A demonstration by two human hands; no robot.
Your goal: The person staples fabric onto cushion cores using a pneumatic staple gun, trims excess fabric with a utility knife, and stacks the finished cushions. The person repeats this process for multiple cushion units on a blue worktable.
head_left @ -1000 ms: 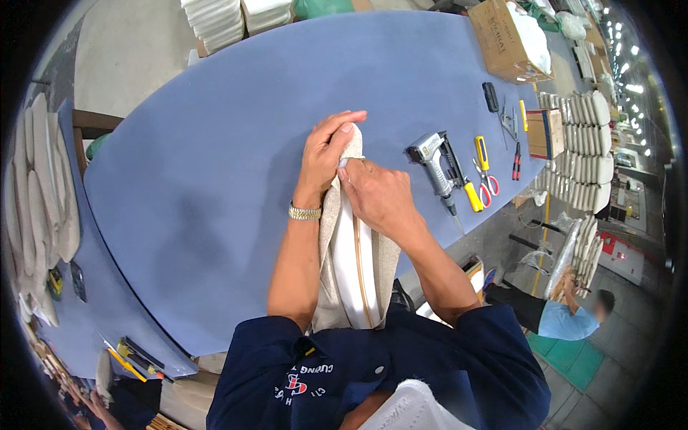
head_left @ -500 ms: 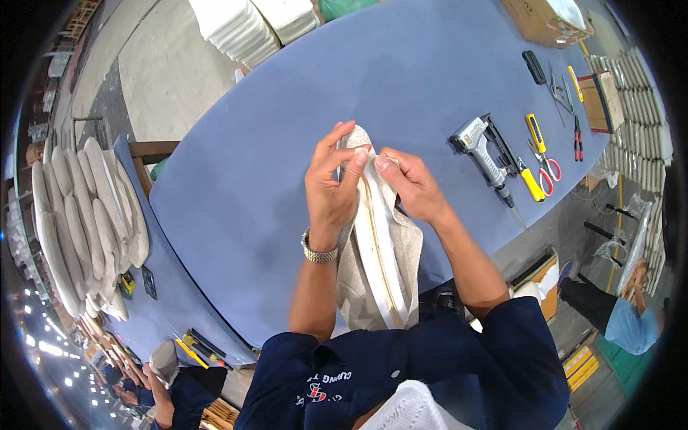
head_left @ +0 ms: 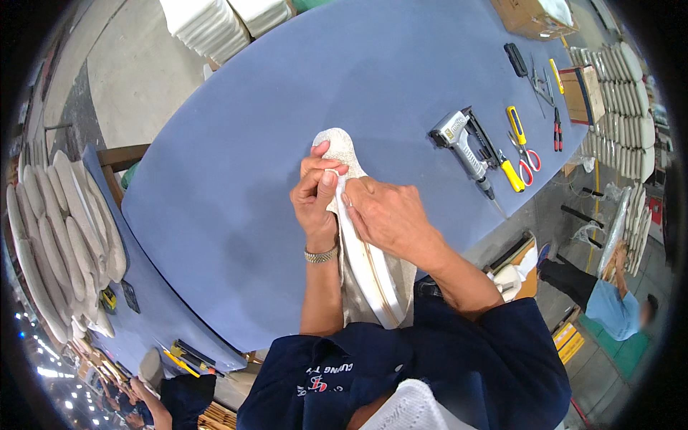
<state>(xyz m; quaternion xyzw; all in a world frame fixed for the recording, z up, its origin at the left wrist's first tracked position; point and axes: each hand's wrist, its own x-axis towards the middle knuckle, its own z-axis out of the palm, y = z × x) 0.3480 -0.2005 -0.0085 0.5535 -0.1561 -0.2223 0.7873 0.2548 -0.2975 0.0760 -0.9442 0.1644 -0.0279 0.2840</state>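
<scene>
A long padded panel in beige-grey fabric [head_left: 335, 141] stands on edge in front of me, its rounded end pointing away and its near end against my shirt. Along its edge shows a white band [head_left: 369, 276] with a thin brown strip. My left hand [head_left: 315, 193], a metal watch at its wrist, grips the fabric near the far end, thumb on top and fingers curled round. Just right of it, my right hand [head_left: 383, 215] is closed over the panel's right side, its fingertips pressed at the fabric fold and partly hidden.
On the blue-covered table [head_left: 236, 143], a grey staple gun [head_left: 466, 147] lies to the right, beside a yellow-handled tool [head_left: 512, 175] and red-handled scissors [head_left: 529, 161]. Padded panels [head_left: 64, 229] are stacked at left. A cardboard box [head_left: 534, 18] stands far right; a co-worker [head_left: 609, 315] is beyond.
My right hand has turned over and now lies across the panel, back of the hand up. The left fingers have closed more round the fabric, and more of the rounded end shows.
</scene>
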